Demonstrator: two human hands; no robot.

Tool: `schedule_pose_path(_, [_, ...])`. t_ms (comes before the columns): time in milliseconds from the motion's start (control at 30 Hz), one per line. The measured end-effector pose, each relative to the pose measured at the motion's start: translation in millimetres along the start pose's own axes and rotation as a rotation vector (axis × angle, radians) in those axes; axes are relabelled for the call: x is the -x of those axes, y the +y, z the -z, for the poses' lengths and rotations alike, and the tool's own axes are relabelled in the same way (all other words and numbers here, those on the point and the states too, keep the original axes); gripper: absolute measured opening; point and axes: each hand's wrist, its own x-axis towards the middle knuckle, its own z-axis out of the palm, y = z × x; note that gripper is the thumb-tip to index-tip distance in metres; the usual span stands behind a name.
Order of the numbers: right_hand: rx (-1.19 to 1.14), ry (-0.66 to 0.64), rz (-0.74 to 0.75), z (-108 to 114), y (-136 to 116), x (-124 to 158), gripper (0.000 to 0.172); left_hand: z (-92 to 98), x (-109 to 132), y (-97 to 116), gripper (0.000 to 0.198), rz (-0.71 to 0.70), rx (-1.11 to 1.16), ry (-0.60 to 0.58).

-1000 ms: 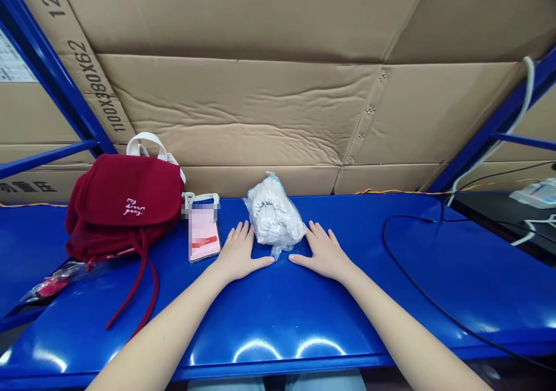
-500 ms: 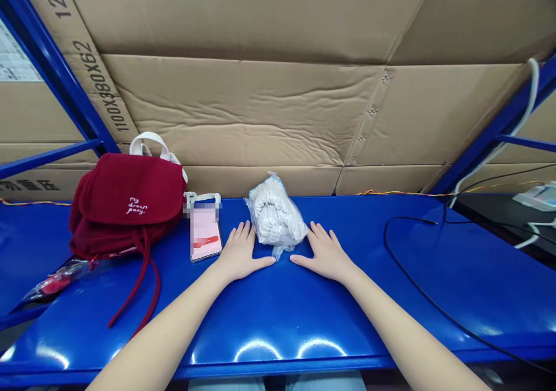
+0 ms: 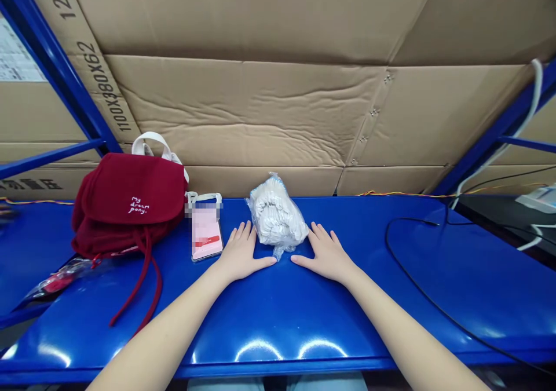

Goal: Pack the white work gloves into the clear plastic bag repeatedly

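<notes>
Quick look from my end of the link: the left grip (image 3: 243,256) and right grip (image 3: 325,256) are both flat on the blue steel shelf (image 3: 391,327), palms down and fingers spread, with nothing pinched in either one. They sit on either side of the thing they're closest to, a clear plastic bag of white cotton gloves (image 3: 275,217), which lies on the shelf just about mid-frame with its loose plastic tail poking down between the two thumbs. The left grip's fingers (image 3: 243,234) are just beside the bag, and the right grip's fingers (image 3: 318,233) are right up against it, though I can't tell if they're actually touching. Left of that, a phone (image 3: 207,234) lies flat with a pink screen, its top blurred out, and a white strap loop (image 3: 203,197) sits at its far end. Next to it is a maroon bag (image 3: 128,203) with "my dream pony." stitched in white, white handles (image 3: 150,145) up top and long drawstring cords (image 3: 145,287) trailing toward the shelf's front edge. Lower left there's a clear wrapper (image 3: 56,284) with something red in it. Over on the right, a black cable (image 3: 434,298) loops across the shelf, a thin coloured wire (image 3: 403,193) runs along the back, and a white cable (image 3: 532,107) hangs at upper right. Big cardboard boxes (image 3: 243,113) fill the background, printed 1100X380X62 at upper left.
</notes>
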Motion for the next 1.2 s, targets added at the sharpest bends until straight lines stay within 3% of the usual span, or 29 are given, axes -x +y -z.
schedule_pose_path(1033, [0.045,0.030,-0.004,8.4,-4.9,2.8,0.101,0.1,0.6,0.8,0.106,0.000,0.007,0.007])
schedule_pose_path(1067, [0.059,0.052,0.011,10.7,-6.9,4.8,0.096,0.5,0.5,1.2,0.107,-0.001,0.005,0.003])
schedule_pose_path(1200, [0.126,0.145,0.113,19.4,-23.8,19.7,0.048,1.8,-0.1,3.4,0.109,-0.002,-0.017,0.003])
